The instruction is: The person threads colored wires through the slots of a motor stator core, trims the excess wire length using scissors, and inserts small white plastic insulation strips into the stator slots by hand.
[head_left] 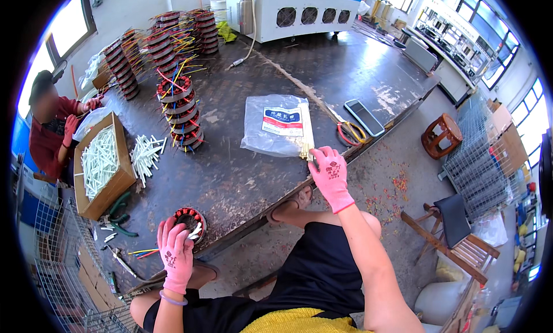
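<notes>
My left hand (175,253), in a pink glove, is curled against the near-left rim of a motor stator (190,222) with red windings, which lies on the dark table. Yellow, blue and red wire leads (145,252) stick out beside that hand. Farther right, my right hand (330,176), also gloved in pink, has its thumb and fingers closed at the near ends of cream cable ties (306,138). These ties stick out of a clear plastic bag (257,123) with a blue, white and red label. The fingertips partly hide how many ties they pinch.
Stator stacks (182,115) stand behind. White tubes fill a cardboard box (120,177) on the left, with loose tubes (147,155) alongside. Scissors (351,134) and a phone (365,118) lie near the right edge. Green-handled pliers (119,213) lie left. A person (50,126) sits far left.
</notes>
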